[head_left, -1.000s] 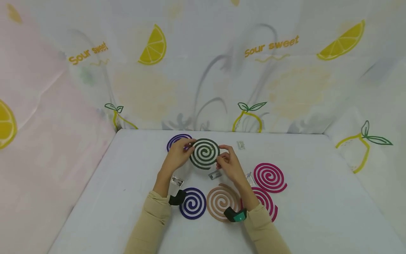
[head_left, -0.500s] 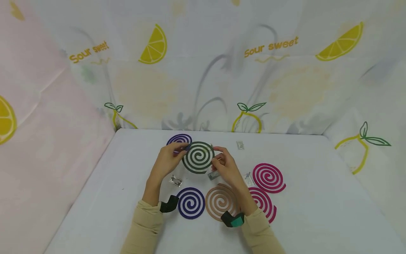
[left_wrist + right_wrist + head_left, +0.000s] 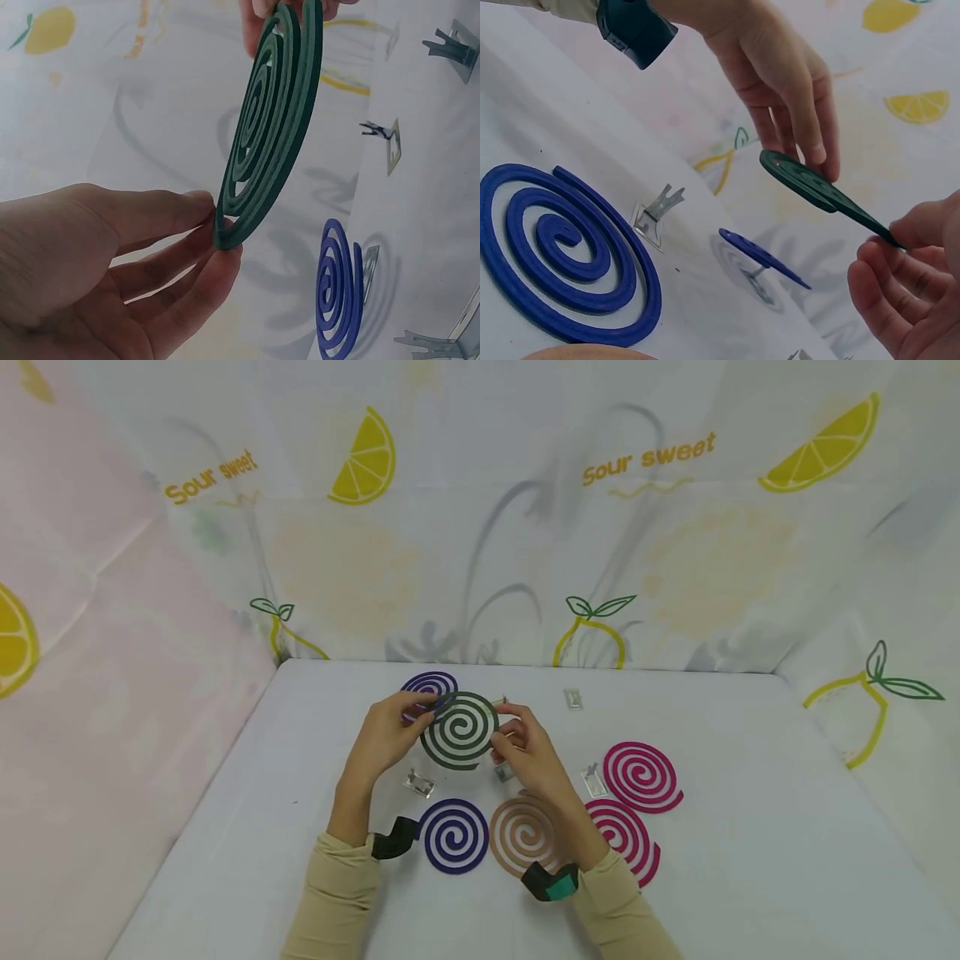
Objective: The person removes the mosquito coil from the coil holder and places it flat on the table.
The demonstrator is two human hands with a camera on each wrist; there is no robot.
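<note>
Both hands hold a dark green mosquito coil [image 3: 461,726] up over the table, one at each side, its flat face tilted toward the head camera. My left hand [image 3: 381,739] pinches its left edge between thumb and fingers. On the opposite edge, my right hand [image 3: 529,752] pinches with thumb and fingertips. Behind the left fingers, a blue mosquito coil [image 3: 759,253] sits raised on a small metal stand. Another metal stand [image 3: 503,772] lies below the green coil, partly hidden by the right hand. A further stand [image 3: 418,782] is near the left wrist.
Nearer the body lie a second blue coil [image 3: 454,837], a tan coil [image 3: 527,834] partly under the right wrist, and two pink coils [image 3: 641,775], one partly covered by the right forearm. More metal stands are at right [image 3: 595,781] and back [image 3: 573,699]. A printed cloth [image 3: 480,527] backs the table.
Both hands have carried the green coil to the left and slightly toward the body. It now overlaps the back blue coil in the head view.
</note>
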